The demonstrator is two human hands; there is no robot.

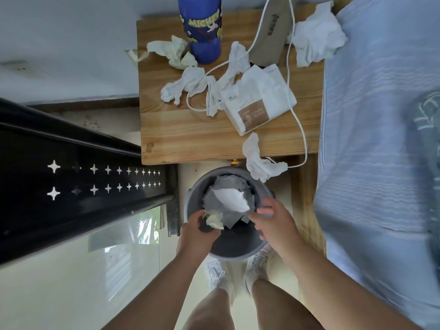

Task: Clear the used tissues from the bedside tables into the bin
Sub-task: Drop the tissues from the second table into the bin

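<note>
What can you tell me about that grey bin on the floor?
The bin is round, grey, plastic-looking, upright on the floor just before the wooden table's near edge. Crumpled white and grey paper lies inside. The left hand holds a yellowish tissue over it; the right hand reaches over its rim.

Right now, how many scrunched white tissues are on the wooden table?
5 tissues: one left of the blue plastic bottle, one in front of it, one under the white cable, one at the back corner by the bed, one overhanging the front edge. More may be hidden.
</note>
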